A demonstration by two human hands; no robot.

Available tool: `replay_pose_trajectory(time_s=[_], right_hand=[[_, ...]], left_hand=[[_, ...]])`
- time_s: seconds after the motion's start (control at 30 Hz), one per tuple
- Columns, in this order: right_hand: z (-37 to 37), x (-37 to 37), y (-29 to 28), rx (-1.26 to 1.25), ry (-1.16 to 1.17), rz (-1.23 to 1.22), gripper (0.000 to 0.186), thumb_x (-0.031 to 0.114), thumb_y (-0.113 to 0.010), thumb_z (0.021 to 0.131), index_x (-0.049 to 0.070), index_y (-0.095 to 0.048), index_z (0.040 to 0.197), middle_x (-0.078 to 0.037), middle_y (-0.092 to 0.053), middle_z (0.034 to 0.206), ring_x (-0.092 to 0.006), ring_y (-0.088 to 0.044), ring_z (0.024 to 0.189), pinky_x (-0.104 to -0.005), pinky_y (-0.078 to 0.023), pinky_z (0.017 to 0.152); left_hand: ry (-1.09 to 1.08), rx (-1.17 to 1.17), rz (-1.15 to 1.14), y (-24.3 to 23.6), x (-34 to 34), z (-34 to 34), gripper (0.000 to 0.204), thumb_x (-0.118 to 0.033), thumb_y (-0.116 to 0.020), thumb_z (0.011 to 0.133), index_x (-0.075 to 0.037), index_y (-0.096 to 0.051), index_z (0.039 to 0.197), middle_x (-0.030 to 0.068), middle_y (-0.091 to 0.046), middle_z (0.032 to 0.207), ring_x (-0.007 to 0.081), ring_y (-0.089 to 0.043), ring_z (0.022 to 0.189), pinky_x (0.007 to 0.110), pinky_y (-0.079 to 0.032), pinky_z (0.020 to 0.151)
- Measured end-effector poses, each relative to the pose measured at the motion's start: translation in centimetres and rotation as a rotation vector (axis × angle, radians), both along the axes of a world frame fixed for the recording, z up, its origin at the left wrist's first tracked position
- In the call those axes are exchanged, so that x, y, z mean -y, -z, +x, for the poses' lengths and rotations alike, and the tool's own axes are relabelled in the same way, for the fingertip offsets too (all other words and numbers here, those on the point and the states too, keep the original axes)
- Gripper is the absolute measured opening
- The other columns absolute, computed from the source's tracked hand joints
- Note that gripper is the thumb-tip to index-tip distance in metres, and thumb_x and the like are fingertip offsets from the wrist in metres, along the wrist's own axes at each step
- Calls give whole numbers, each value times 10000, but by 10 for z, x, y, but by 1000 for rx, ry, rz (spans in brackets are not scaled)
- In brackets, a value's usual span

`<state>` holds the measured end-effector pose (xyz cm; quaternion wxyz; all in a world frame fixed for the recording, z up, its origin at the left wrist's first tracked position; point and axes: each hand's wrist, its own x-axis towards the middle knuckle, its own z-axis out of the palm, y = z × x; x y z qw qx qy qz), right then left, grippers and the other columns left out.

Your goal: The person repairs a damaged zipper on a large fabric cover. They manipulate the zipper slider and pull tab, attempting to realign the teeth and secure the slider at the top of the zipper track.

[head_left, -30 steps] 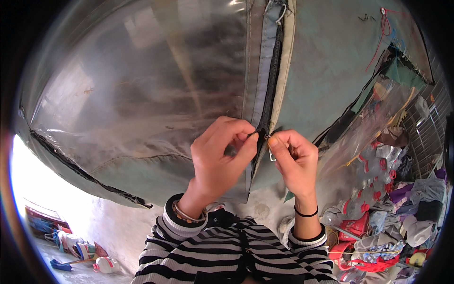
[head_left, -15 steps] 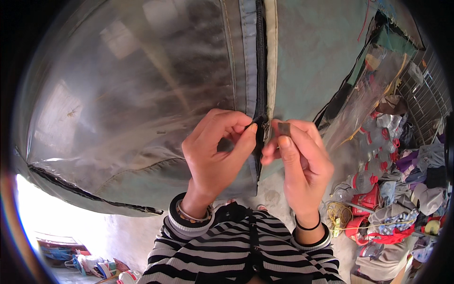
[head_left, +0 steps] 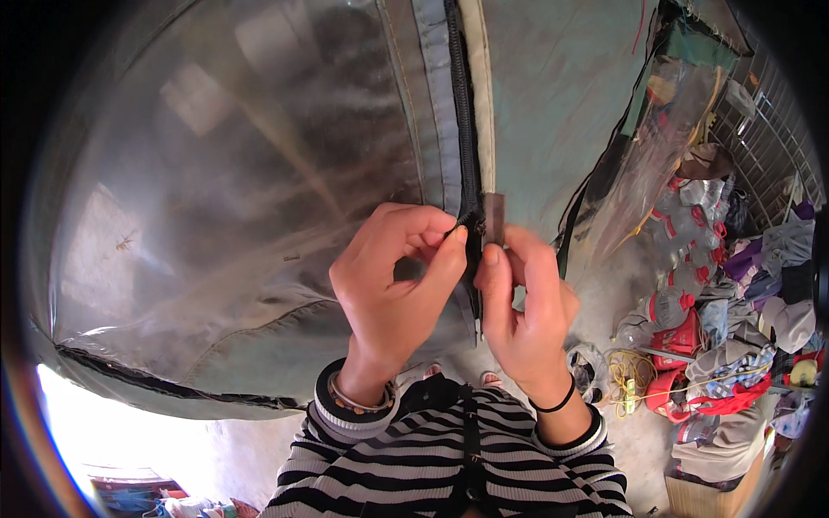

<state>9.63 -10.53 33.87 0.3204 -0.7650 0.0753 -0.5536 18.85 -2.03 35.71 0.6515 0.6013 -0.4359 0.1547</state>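
Hands pinch toothed black zipper and flat, narrow strip.

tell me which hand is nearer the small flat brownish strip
Right: the right hand grips the strip by its lower end. The left hand is left of it, pinching the black zipper.

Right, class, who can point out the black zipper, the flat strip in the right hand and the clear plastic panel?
Black zipper (head_left: 464,112), head view: on its upper toothed stretch.
Flat strip (head_left: 495,217), head view: on its exposed face.
Clear plastic panel (head_left: 259,164), head view: on its broad middle.
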Motion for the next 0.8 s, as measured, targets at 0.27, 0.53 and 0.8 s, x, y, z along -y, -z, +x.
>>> replay_pose_trajectory(time_s=[0.27, 0.53, 0.8], right_hand=[[7, 3, 3, 16, 7, -97, 139, -34, -681, 849, -14, -567, 926, -74, -551, 558, -212, -541, 413, -329, -427, 411], [9, 7, -1, -29, 95, -260, 167, -14, -714, 813, -1, -575, 904, -55, -533, 547, -207, -526, 413, -315, -419, 414], [12, 8, 1, -24, 111, -314, 164, -10, -712, 815, 8, -559, 874, -47, -517, 536, -202, -516, 407, -317, -405, 402]], left_hand=[[-18, 16, 9, 0, 1, 3, 128, 53, -737, 777, -4, -665, 867, 29, -624, 770, 60, -589, 636, 201, -485, 579], [-36, -14, 88, -9, -1, 0, 121, 54, -735, 769, 1, -666, 853, 36, -619, 750, 73, -582, 614, 207, -486, 569], [10, -65, 68, -5, -3, 3, 112, 56, -728, 774, 9, -666, 854, 24, -615, 742, 59, -575, 623, 202, -471, 561]])
